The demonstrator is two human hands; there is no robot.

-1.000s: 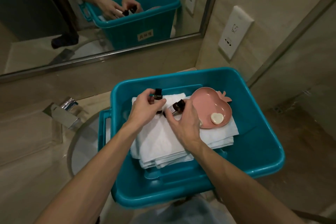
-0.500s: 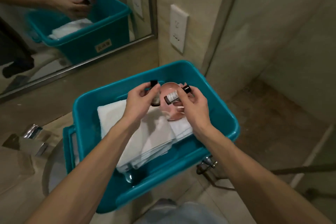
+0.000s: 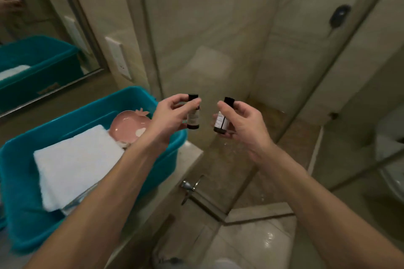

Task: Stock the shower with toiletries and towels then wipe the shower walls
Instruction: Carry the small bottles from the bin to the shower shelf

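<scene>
My left hand (image 3: 168, 119) holds a small dark toiletry bottle (image 3: 193, 113) with a black cap and a pale label, upright. My right hand (image 3: 244, 124) holds a second small dark bottle (image 3: 222, 119) of the same kind, slightly tilted. Both bottles are lifted in front of the shower's glass wall (image 3: 207, 39), to the right of the teal bin (image 3: 19, 181). Inside the bin lie folded white towels (image 3: 74, 164) and a pink apple-shaped soap dish (image 3: 129, 124) with a white soap (image 3: 140, 131) in it.
The bin stands on the vanity counter (image 3: 185, 159) under a mirror (image 3: 32, 39). A white wall outlet (image 3: 119, 58) is beside the mirror. The shower has a brown stone floor (image 3: 290, 135). A metal handle (image 3: 189, 185) sticks out below the counter edge.
Both hands lifted the two bottles out of the bin and carried them right, toward the shower. My view swung right, so the bin now sits at the left.
</scene>
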